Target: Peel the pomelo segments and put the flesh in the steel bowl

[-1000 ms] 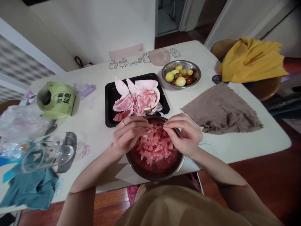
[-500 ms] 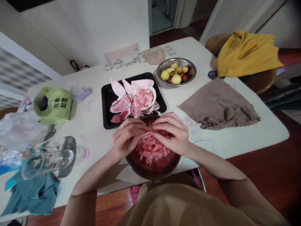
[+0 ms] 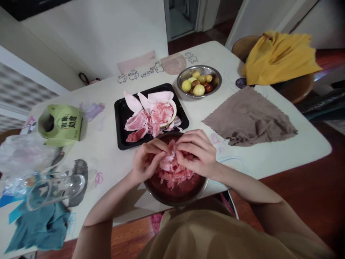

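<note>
A metal bowl at the table's near edge holds a heap of pink pomelo flesh. Both hands are over it. My left hand and my right hand pinch the same pale pink pomelo segment between their fingertips, above the heap. Just behind the bowl, a black tray carries pink-white pomelo peel and membrane pieces.
A steel bowl of small green and red fruits stands at the back. A brown cloth lies right. A green carton, a tipped glass mug, plastic bags and a teal cloth crowd the left. A yellow cloth covers a chair.
My hands came together over the bowl and now hold a pale segment lifted slightly from the heap. The camera view shifted a little.
</note>
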Demonstrator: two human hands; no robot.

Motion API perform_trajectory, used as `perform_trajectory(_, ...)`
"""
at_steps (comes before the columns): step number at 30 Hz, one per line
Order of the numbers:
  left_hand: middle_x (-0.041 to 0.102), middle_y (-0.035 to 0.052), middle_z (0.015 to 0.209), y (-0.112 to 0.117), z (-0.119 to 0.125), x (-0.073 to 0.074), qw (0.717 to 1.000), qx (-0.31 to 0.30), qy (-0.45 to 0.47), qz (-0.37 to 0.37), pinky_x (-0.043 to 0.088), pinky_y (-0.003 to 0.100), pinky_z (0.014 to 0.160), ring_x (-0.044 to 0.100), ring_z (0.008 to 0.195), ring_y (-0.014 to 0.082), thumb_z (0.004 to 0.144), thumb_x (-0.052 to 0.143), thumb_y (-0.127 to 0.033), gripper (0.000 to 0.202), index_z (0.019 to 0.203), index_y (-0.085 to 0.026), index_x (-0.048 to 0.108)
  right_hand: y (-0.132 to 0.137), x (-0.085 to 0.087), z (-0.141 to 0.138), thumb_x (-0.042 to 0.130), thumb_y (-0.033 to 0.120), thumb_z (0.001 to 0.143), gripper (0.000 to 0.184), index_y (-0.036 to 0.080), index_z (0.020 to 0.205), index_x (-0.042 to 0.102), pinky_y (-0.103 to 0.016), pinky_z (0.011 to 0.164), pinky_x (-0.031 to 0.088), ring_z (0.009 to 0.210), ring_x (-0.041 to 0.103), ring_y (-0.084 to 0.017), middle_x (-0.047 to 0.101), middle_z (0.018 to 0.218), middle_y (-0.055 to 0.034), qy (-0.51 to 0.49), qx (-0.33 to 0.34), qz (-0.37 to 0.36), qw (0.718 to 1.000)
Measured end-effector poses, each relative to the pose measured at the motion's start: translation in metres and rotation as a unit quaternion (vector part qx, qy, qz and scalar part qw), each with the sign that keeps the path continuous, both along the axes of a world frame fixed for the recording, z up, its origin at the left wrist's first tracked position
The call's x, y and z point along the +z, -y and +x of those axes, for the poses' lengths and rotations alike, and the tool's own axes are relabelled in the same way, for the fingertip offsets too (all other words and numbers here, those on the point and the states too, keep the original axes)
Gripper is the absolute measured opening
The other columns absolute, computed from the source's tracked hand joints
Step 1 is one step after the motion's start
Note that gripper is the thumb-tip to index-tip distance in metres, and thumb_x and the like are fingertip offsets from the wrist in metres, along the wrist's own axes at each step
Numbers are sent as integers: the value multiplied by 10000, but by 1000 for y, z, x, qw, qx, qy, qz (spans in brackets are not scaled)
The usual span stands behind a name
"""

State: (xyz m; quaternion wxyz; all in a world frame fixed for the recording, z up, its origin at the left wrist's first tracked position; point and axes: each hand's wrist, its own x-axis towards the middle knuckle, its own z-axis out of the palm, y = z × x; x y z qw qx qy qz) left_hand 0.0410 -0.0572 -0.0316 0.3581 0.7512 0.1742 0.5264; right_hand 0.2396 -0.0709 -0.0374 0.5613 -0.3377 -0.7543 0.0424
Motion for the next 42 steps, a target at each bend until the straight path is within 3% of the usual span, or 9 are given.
perform_trajectory(8, 727, 32, 863, -4, -4, -3, 999, 20, 26, 38, 622, 358, 725, 738, 834, 180, 990, 549, -83, 158, 1023, -236, 537, -4, 4, 6, 723, 103, 840, 160, 236, 917, 680, -385, 747, 554, 836, 672, -207, 746, 869, -38, -20, -56, 10, 998)
perform_trajectory(12, 727, 10, 825, -7, -3, 0, 993, 80, 47, 70, 631, 354, 687, 739, 764, 170, 995, 589, -152, 105, 967, -245, 549, -5, 5, 7, 734, 94, 858, 161, 229, 943, 710, -376, 759, 538, 817, 678, -195, 752, 841, -29, -30, -47, -4, 998)
perform_trajectory(18, 692, -8, 785, -9, 0, 5, 987, 126, 72, 67, 622, 326, 627, 722, 715, 163, 989, 615, -200, 97, 944, -242, 540, -5, 3, 5, 565, 45, 895, 271, 227, 1012, 729, -418, 812, 530, 860, 694, -199, 773, 915, -44, -31, 4, -26, 999)
perform_trajectory(21, 693, 5, 801, -7, 2, 6, 987, 134, 70, 55, 637, 350, 690, 727, 759, 171, 990, 611, -180, 90, 946, -233, 554, -4, 2, 5, 681, 211, 893, 164, 236, 1049, 725, -427, 814, 529, 871, 694, -214, 766, 914, -41, -34, 27, -34, 998)
perform_trajectory(23, 705, 20, 839, -4, 4, 7, 989, 128, 60, 43, 642, 371, 739, 729, 805, 176, 987, 609, -151, 91, 956, -224, 564, -3, 1, 4, 776, 363, 846, 301, 225, 1106, 716, -436, 814, 533, 896, 694, -233, 762, 937, -53, -21, 46, -27, 998)
perform_trajectory(25, 718, 35, 870, -1, 5, 6, 992, 117, 47, 30, 639, 384, 776, 730, 844, 180, 980, 612, -124, 99, 965, -214, 574, -1, 0, 4, 819, 411, 813, 412, 215, 1157, 703, -432, 814, 540, 915, 692, -242, 759, 955, -60, 5, 43, -7, 999)
perform_trajectory(31, 731, 55, 880, 1, 6, 7, 994, 100, 50, 9, 628, 377, 796, 749, 896, 198, 968, 635, -112, 87, 953, -194, 606, 0, -4, 5, 775, 237, 876, 272, 217, 1141, 715, -385, 768, 554, 884, 678, -217, 753, 917, -52, 24, 6, 28, 999)
perform_trajectory(38, 748, 64, 927, 1, 6, 7, 995, 91, 50, -1, 622, 376, 771, 743, 904, 200, 964, 614, -77, 127, 982, -202, 608, -2, -2, 6, 811, 321, 859, 261, 247, 1103, 759, -383, 777, 544, 861, 679, -200, 759, 889, -32, -23, 60, -17, 998)
perform_trajectory(42, 746, 68, 945, 1, 5, 9, 994, 94, 46, -28, 604, 349, 782, 741, 924, 194, 967, 629, -110, 86, 973, -195, 620, -6, 0, 4, 792, 249, 874, 96, 241, 970, 794, -362, 740, 536, 774, 679, -170, 765, 847, -31, -77, 105, -67, 989)
